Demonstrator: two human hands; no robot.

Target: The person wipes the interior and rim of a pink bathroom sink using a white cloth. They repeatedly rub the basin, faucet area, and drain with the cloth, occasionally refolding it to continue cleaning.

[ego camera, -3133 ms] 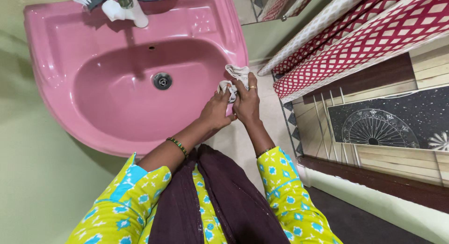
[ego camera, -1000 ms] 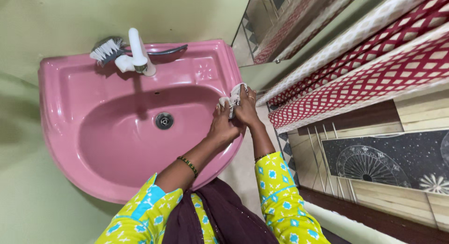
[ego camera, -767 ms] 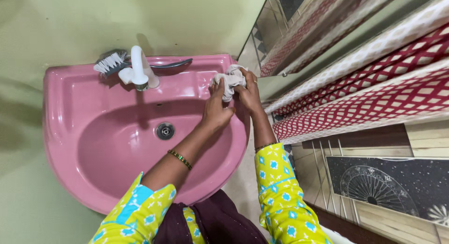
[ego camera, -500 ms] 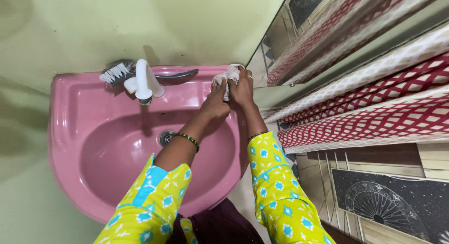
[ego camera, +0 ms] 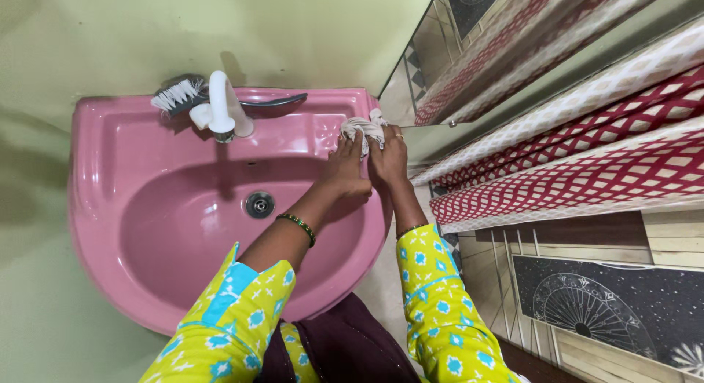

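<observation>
1. Pink sink (ego camera: 110, 207), against the far green wall.
2. Left hand (ego camera: 345, 174) and right hand (ego camera: 389, 159), both clenched on the cloth.
3. White tap (ego camera: 220, 108), far rim; brush (ego camera: 180, 95) beside it.
4. Crumpled pale cloth (ego camera: 361, 128), on the sink's far right corner.

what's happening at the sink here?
A person stands over a pink sink with both hands on a bunched white cloth, pressed against the sink's back right rim. The left hand and right hand grip it together. A white tap and a brush sit on the back ledge. No water visibly runs.
</observation>
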